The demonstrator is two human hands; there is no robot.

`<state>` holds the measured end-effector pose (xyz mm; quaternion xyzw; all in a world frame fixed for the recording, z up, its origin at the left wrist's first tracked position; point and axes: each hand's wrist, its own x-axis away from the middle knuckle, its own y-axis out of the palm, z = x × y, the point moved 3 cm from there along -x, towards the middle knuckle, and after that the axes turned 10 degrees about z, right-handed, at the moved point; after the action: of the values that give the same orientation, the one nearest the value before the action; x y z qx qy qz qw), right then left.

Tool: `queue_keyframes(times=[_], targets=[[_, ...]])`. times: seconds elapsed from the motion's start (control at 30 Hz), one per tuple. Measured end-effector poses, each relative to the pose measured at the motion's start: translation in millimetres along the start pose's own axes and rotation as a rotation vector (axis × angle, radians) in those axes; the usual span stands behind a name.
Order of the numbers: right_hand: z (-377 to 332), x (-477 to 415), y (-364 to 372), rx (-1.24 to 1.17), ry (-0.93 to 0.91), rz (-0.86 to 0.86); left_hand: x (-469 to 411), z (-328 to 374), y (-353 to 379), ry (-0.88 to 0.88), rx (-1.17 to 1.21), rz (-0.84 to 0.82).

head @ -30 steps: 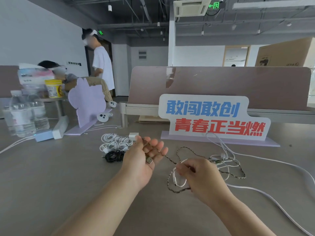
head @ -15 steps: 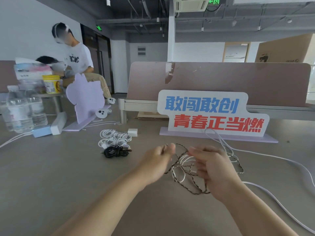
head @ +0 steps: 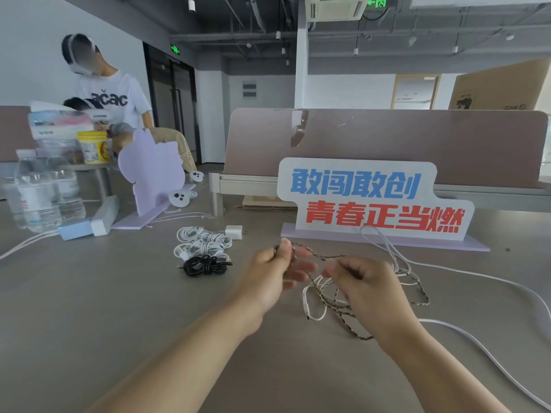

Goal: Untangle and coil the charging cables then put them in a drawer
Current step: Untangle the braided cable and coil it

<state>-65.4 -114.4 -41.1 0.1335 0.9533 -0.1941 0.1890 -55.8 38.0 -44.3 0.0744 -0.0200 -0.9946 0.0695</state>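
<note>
In front of the sign [head: 372, 198], the left hand [head: 274, 275] pinches the end of the braided cable [head: 422, 295] and the right hand [head: 366, 287] grips its loops. Hard pulling may tighten the tangle with the white cable [head: 304, 305].

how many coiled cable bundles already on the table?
2 that I can separate: a white bundle mid-table, next to the white plug adapter, and a black bundle touching its near side. The white one may be several cables coiled together.
</note>
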Motion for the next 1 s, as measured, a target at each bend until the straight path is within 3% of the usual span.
queue_keyframes(times=[0.17, 0.23, 0.3, 0.37, 0.47, 0.53, 0.63, 0.77, 0.83, 1.0], targets=[[5.1, -1.9, 0.3, 0.088, 0.002, -0.042, -10.4, 3.7, -11.2, -0.21, 0.691, 0.127], [7.7, -3.4, -2.4, 0.152, -0.03, -0.014, -16.4, 6.6, -21.6, -0.268, 0.854, 0.184], [7.3, -4.8, -5.9, 0.164, -0.089, 0.041, -22.4, 6.2, -30.0, -0.307, 0.767, 0.259], [4.0, -4.0, -6.2, 0.17, -0.187, 0.083, -22.7, 3.1, -31.6, -0.252, 0.409, 0.277], [-2.1, 0.4, -3.5, 0.239, -0.359, 0.164, -7.8, -2.0, -14.3, -0.036, -0.246, 0.099], [-2.5, 1.8, -3.2, 0.247, -0.39, 0.201, 6.5, -4.8, 4.2, 0.059, -0.446, -0.089], [0.3, 0.9, -5.1, 0.235, -0.341, 0.213, 20.7, -11.0, 25.2, 0.084, -0.482, -0.354], [0.5, -0.2, -6.2, 0.161, -0.211, 0.198, 14.5, -9.1, 19.1, 0.097, -0.429, -0.377], [0.4, -0.4, -4.4, 0.142, -0.206, 0.174, 12.2, -3.3, 14.9, 0.09, -0.34, -0.318], [4.8, -3.8, -1.2, 0.174, -0.169, 0.078, -2.5, 2.4, -3.5, 0.102, -0.052, 0.082]])
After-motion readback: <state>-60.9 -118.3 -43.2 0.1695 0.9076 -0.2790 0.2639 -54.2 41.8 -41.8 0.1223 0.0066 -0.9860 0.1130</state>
